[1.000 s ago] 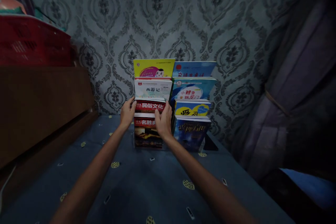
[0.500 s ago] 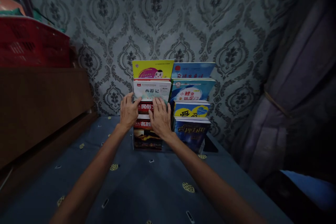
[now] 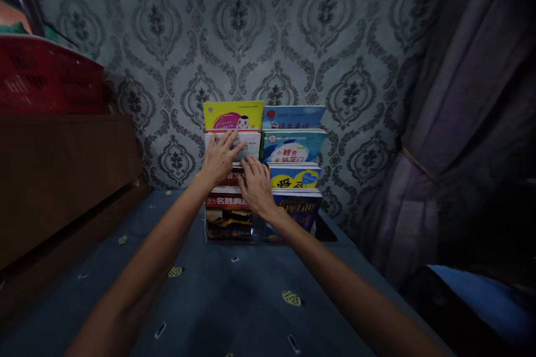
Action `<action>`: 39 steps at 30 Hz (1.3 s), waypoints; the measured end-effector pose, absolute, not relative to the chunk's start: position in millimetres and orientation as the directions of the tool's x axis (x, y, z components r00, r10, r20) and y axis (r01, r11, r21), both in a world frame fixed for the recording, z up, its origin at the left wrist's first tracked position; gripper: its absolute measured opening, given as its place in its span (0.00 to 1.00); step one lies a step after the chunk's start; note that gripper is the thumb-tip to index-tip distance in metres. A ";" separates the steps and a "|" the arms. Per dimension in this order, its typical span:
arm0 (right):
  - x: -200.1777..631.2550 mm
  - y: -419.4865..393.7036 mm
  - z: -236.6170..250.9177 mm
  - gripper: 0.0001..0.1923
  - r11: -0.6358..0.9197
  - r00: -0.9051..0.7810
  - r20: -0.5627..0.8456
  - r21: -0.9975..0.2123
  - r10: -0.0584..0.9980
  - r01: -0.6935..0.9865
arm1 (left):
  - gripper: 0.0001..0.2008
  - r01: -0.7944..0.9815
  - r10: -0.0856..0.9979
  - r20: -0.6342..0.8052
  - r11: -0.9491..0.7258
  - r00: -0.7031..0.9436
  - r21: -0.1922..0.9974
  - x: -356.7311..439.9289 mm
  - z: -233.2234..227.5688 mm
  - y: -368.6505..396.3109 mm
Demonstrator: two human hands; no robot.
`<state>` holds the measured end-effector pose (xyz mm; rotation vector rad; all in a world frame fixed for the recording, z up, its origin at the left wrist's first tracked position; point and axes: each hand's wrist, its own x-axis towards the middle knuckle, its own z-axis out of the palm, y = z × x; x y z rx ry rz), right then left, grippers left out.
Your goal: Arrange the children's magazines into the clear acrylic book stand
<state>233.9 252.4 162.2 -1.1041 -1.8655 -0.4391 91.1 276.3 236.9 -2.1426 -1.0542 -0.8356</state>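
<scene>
At centre frame, my left hand (image 3: 220,157) lies open, fingers spread flat on the white book (image 3: 251,145) in the tiered rack (image 3: 262,237), while my right hand (image 3: 256,187), open too, steadies the red book (image 3: 228,201) below.

The tiered book rack (image 3: 259,237) stands on the bed (image 3: 234,301) against the wall (image 3: 293,28). Left of the rack sits the wooden board (image 3: 62,173) with a basket (image 3: 46,78) above it; right of the rack hangs the curtain (image 3: 460,122).
</scene>
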 end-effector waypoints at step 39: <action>225.1 218.5 27.4 0.35 0.577 0.002 0.719 -0.560 0.695 0.594 | 0.23 0.862 0.432 0.833 -0.497 0.345 -0.100 65.9 132.9 233.9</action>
